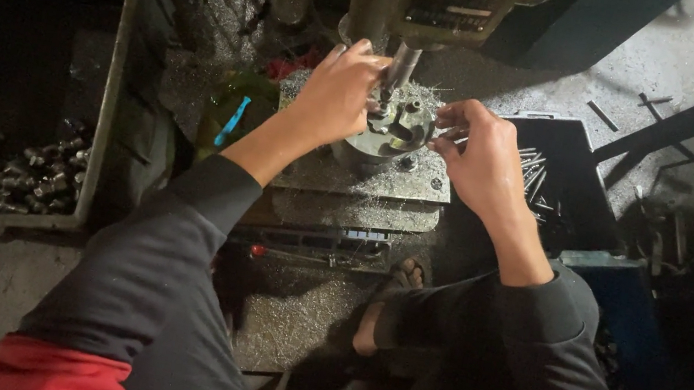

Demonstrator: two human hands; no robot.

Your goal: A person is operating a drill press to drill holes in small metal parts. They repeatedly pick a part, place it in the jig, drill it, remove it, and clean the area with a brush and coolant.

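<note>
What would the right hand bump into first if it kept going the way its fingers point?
Probably the round metal jig under the drill spindle. The right hand points left toward it, fingertips already at its edge; depth is hard to judge.

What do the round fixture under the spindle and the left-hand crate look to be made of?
Round fixture: likely bare machined steel, grey with bright glints, curly swarf around it. Crate: probably moulded plastic, dull grey with thick rounded rim; it holds shiny metal-looking cylindrical parts.

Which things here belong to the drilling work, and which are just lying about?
In use:
left hand
right hand
round fixture
drill spindle
tray of metal pins

Lying about:
grey crate of metal fittings
blue-handled tool
metal shavings
</note>
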